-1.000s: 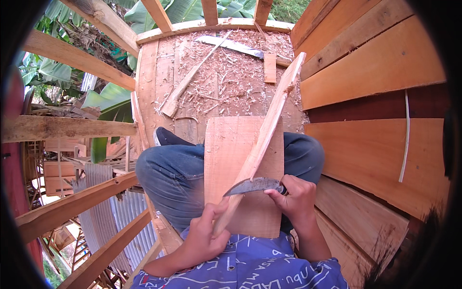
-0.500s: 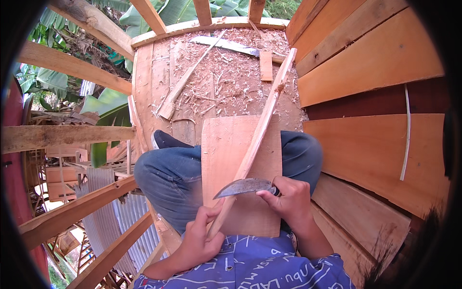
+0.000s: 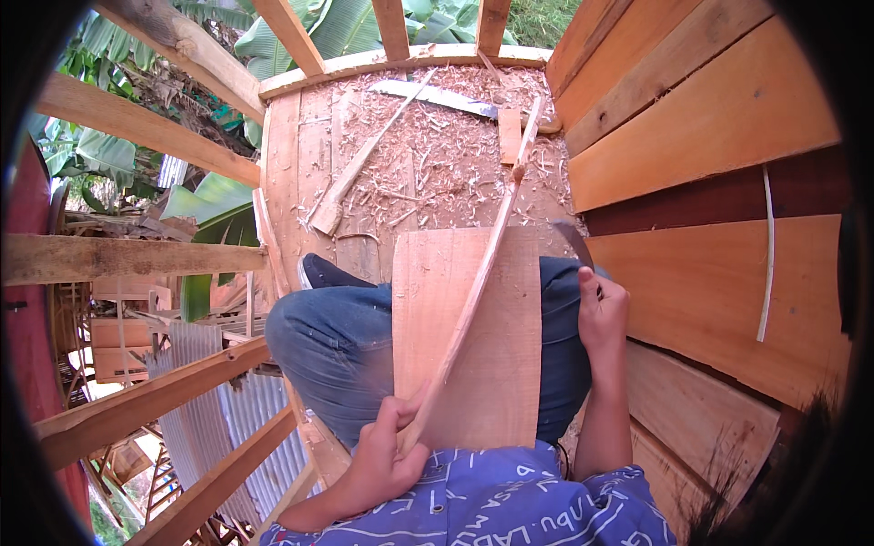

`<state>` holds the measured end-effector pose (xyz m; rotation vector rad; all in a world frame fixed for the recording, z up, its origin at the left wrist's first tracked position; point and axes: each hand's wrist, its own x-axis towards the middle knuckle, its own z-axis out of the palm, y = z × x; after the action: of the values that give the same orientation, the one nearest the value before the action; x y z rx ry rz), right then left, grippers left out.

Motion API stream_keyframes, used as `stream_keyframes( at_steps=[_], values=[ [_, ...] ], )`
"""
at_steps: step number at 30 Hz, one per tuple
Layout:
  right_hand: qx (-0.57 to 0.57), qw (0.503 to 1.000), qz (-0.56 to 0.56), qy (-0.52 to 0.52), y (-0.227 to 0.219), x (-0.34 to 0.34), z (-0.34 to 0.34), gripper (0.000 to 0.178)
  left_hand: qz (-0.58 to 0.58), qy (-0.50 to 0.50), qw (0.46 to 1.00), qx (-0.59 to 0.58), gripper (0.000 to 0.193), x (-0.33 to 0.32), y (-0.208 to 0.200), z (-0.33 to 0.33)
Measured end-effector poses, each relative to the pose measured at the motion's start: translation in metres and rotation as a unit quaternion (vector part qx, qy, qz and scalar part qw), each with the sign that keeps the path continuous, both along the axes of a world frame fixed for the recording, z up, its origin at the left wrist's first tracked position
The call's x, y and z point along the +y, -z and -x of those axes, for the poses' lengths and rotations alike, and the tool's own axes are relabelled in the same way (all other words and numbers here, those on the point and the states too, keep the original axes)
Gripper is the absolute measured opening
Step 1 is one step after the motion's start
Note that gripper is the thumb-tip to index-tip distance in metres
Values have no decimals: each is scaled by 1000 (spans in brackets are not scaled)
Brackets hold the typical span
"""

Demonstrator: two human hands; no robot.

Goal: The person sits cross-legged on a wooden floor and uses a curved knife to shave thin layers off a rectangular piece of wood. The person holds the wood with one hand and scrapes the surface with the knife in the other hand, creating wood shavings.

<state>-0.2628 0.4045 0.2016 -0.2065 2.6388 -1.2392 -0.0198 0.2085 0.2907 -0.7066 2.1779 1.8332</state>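
A long, roughly shaved wooden stick [image 3: 482, 273] slants across a flat board [image 3: 419, 309] resting on my lap. My left hand [image 3: 387, 446] grips the stick's near end, close to my shirt. Out to the right, above my knee, my right hand [image 3: 603, 309] is closed around a knife, its handle mostly hidden in the fingers. The curved dark blade [image 3: 574, 240] points up and away, apart from the stick. A knot [image 3: 519, 170] shows near the stick's far end.
Wood shavings [image 3: 455, 173] litter the plank floor. A machete [image 3: 437, 96], a small wood block [image 3: 510, 136] and a tapered stick [image 3: 350, 177] lie there. Slatted rails [image 3: 137, 256] stand at left, a plank wall [image 3: 710, 146] at right.
My right hand has lifted the knife off the stick and swung it right and away from me. My left hand still holds the stick, which has turned slightly.
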Motion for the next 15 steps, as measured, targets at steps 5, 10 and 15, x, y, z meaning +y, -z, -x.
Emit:
stream_keyframes(
  at_steps=[5,10,15],
  values=[
    [54,979,-27,-193,-56,-23,-41,52,-15,-11,1000,1,36,1,2,5],
    [49,971,-85,-217,-32,-33,-44,55,14,2,1000,8,35,-2,0,2],
    [73,974,-133,-170,-19,-31,-26,57,13,1,1000,12,36,-2,2,3]
  ],
)
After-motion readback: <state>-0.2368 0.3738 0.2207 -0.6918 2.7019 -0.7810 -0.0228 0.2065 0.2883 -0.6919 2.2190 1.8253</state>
